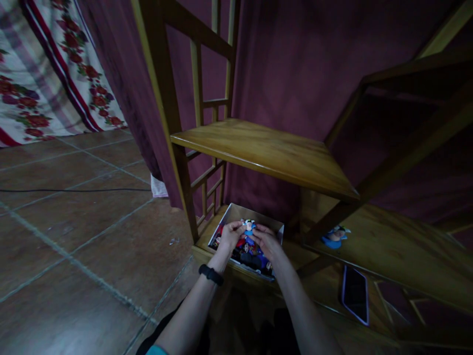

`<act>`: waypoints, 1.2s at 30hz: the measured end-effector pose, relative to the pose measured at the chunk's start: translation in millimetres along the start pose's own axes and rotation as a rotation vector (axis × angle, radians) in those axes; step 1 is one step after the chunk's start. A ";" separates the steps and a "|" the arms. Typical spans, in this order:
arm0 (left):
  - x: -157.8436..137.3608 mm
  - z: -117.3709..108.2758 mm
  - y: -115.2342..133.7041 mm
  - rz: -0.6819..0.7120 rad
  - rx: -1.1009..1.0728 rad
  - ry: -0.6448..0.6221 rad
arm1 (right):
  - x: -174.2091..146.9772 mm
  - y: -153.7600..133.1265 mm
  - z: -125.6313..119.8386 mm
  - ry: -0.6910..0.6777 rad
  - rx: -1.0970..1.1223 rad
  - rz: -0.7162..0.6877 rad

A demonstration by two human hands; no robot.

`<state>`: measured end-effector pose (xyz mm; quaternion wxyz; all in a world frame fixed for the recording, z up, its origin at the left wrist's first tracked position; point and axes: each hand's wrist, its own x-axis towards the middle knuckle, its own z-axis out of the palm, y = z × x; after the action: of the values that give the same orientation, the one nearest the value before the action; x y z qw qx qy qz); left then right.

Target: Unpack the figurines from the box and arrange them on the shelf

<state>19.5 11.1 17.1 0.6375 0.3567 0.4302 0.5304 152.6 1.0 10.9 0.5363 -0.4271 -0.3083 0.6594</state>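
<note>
A small toy figurine (249,226), white and blue with a bit of yellow, is held between both hands above an open box. My left hand (233,233) pinches it from the left, and my right hand (266,239) grips its right side. Below them the cardboard box (279,236) rests on the low shelf, with several red, blue and dark figurines (247,250) lying jumbled inside. My hands and forearms hide part of the box's contents. A similar blue and white figurine (335,236) stands on the shelf to the right.
Directly above and behind the box is a wooden shelf board (266,148), with a slatted side frame (181,182) at the left. A phone or tablet (354,294) lies on the lower right board. A thin black cable (74,190) crosses the tiled floor.
</note>
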 end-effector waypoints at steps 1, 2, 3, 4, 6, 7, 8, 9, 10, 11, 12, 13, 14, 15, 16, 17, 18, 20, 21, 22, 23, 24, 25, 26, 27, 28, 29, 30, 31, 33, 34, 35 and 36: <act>0.7 0.3 -0.4 0.002 -0.003 0.000 | 0.1 -0.2 1.7 -0.001 0.012 -0.010; 1.6 0.2 -0.4 0.000 -0.003 -0.003 | 0.2 -0.6 3.5 -0.003 0.020 -0.019; 2.4 -0.1 0.0 -0.006 0.001 -0.011 | 0.2 -1.2 5.3 -0.006 0.022 -0.024; 3.0 -0.6 0.7 -0.013 0.007 -0.022 | 0.0 -2.2 7.0 -0.008 0.019 -0.028; 3.2 -1.4 2.6 -0.025 0.012 -0.043 | -0.7 -4.7 9.8 -0.002 -0.003 -0.036; 2.7 -1.4 3.6 -0.025 0.007 -0.055 | -1.1 -6.2 10.7 0.006 -0.019 -0.041; 1.7 -1.0 4.5 -0.022 -0.001 -0.066 | -1.6 -7.6 11.3 0.016 -0.036 -0.045; 0.4 -0.1 5.2 -0.017 -0.006 -0.077 | -2.0 -8.9 11.6 0.025 -0.054 -0.049; -0.9 1.0 5.7 -0.011 -0.005 -0.090 | -2.3 -9.9 11.6 0.033 -0.071 -0.052; -2.3 2.4 6.1 -0.006 0.005 -0.105 | -2.4 -10.5 11.4 0.042 -0.084 -0.056; -3.4 3.8 6.2 0.000 0.022 -0.119 | -2.3 -10.8 10.9 0.051 -0.093 -0.061; -4.2 5.2 6.2 0.008 0.041 -0.129 | -2.1 -10.7 10.3 0.059 -0.097 -0.066; -4.6 6.4 6.1 0.022 0.057 -0.133 | -1.8 -10.2 9.6 0.067 -0.096 -0.072; -4.6 7.2 5.9 0.040 0.073 -0.133 | -1.3 -9.5 8.9 0.070 -0.092 -0.074; -4.1 7.7 5.7 0.060 0.088 -0.130 | -0.8 -8.5 8.2 0.069 -0.084 -0.074; -3.4 7.9 5.4 0.079 0.104 -0.126 | -0.3 -7.5 7.6 0.064 -0.076 -0.073; -2.4 7.6 5.1 0.096 0.125 -0.124 | 0.3 -6.3 7.1 0.056 -0.067 -0.072; -0.5 6.3 4.2 0.119 0.178 -0.124 | 1.3 -4.0 6.4 0.038 -0.052 -0.069; 0.2 5.5 3.8 0.127 0.203 -0.123 | 1.8 -2.8 6.1 0.032 -0.044 -0.067; 0.6 4.8 3.4 0.136 0.223 -0.120 | 2.2 -1.5 5.9 0.029 -0.038 -0.066; 0.6 4.2 3.1 0.142 0.239 -0.116 | 2.6 -0.4 5.7 0.030 -0.036 -0.064; 0.1 3.9 3.0 0.145 0.244 -0.110 | 2.8 0.8 5.4 0.035 -0.038 -0.061; -0.8 3.8 3.3 0.144 0.237 -0.104 | 3.0 1.7 5.1 0.039 -0.045 -0.058; -1.9 3.9 3.8 0.138 0.220 -0.100 | 3.0 2.5 4.8 0.038 -0.055 -0.052; -3.1 4.2 4.5 0.127 0.198 -0.101 | 3.0 2.9 4.6 0.033 -0.066 -0.046; -4.3 4.6 5.4 0.114 0.173 -0.105 | 2.7 2.9 4.5 0.028 -0.072 -0.042; -5.1 4.9 6.4 0.102 0.150 -0.110 | 2.4 2.6 4.6 0.024 -0.075 -0.039; -5.5 5.3 7.1 0.096 0.130 -0.113 | 1.9 1.9 4.9 0.020 -0.077 -0.038; -5.4 5.4 7.6 0.097 0.113 -0.113 | 1.4 0.8 5.5 0.018 -0.080 -0.040; -3.8 5.2 6.9 0.115 0.097 -0.102 | 0.5 -1.6 7.3 0.010 -0.102 -0.047; -2.4 4.7 5.8 0.125 0.106 -0.092 | 0.3 -2.6 8.2 0.008 -0.123 -0.053; -0.9 4.0 4.2 0.134 0.129 -0.079 | 0.4 -3.3 8.8 0.011 -0.148 -0.065; 0.5 3.1 2.4 0.142 0.166 -0.060 | 1.0 -3.6 9.1 0.021 -0.178 -0.081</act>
<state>21.4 12.1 20.4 0.5792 0.4535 0.4269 0.5260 145.9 3.3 17.9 0.5256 -0.4673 -0.3770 0.6027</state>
